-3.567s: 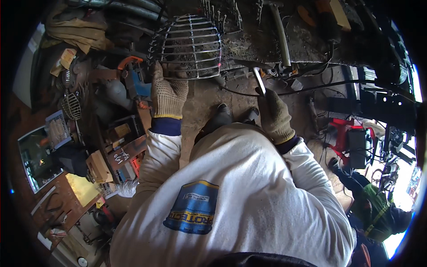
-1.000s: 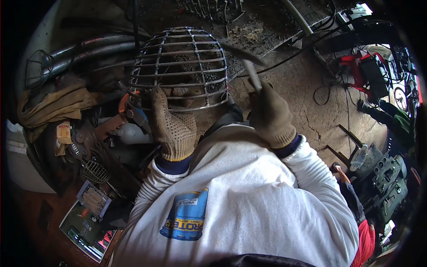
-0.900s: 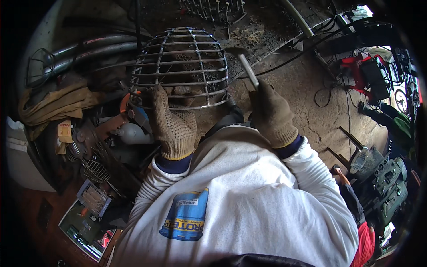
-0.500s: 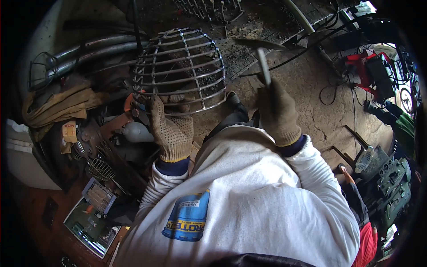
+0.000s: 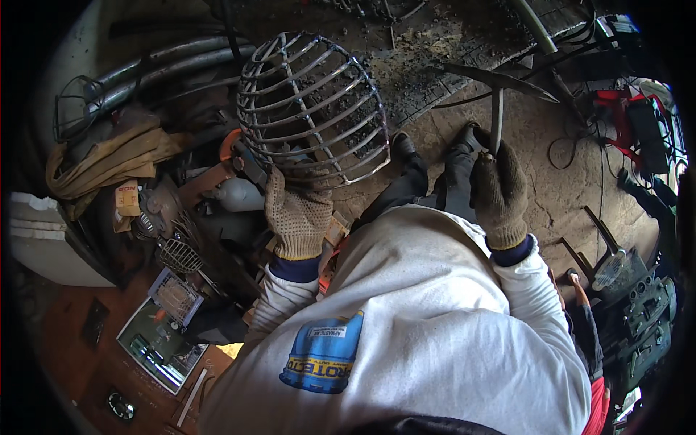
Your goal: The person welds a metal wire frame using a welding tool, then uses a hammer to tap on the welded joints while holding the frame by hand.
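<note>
A rounded cage of welded metal rods (image 5: pixel 308 109) is held up in front of me at the left. My left hand (image 5: pixel 299 214), in a dotted knit glove, grips its near lower edge, with the fingers partly hidden behind the rods. My right hand (image 5: pixel 499 192), in a brown knit glove, is closed round the handle of a chipping hammer (image 5: pixel 497 112). The hammer stands upright, its long pointed head crosswise at the top, to the right of the cage and apart from it.
A dirty metal work surface (image 5: pixel 420 65) lies ahead. At left are curved pipes (image 5: pixel 163 76), a tan cloth (image 5: pixel 119 163), a small yellow box (image 5: pixel 127 198) and a grey bottle (image 5: pixel 239 196). Another person's arm (image 5: pixel 581 293) shows at right beside a dark machine (image 5: pixel 638 319).
The hammer has moved right, away from the cage, with my right hand. The cage is tilted differently and turned in my left hand. The whole view has shifted slightly.
</note>
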A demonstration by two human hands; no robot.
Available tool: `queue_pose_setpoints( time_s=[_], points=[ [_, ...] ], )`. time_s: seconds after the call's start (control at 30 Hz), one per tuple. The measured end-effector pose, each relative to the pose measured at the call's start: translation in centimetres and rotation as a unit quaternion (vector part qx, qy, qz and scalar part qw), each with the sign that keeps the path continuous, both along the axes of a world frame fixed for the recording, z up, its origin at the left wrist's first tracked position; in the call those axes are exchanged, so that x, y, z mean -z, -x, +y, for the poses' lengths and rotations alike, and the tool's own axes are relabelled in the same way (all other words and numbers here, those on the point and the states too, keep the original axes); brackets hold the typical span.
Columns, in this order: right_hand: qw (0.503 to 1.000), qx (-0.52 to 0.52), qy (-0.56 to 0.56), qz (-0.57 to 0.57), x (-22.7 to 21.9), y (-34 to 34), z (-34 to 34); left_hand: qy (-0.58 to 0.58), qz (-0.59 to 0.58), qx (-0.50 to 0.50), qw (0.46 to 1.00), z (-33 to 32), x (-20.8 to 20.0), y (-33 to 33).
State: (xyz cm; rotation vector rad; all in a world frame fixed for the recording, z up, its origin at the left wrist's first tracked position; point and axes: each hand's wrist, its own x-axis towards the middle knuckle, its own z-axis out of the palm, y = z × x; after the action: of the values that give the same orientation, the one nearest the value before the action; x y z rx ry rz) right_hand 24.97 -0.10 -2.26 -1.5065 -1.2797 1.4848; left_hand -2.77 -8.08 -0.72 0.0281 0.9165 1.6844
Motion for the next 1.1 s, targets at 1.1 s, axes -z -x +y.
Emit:
queue_pose_setpoints(
  time_s=[1.1],
  points=[
    [0.985,-0.136,-0.081,-0.072,-1.4,0.5,1.8,0.081,0.141,-0.084,0.983,3.0,-3.9,-2.3]
  ],
)
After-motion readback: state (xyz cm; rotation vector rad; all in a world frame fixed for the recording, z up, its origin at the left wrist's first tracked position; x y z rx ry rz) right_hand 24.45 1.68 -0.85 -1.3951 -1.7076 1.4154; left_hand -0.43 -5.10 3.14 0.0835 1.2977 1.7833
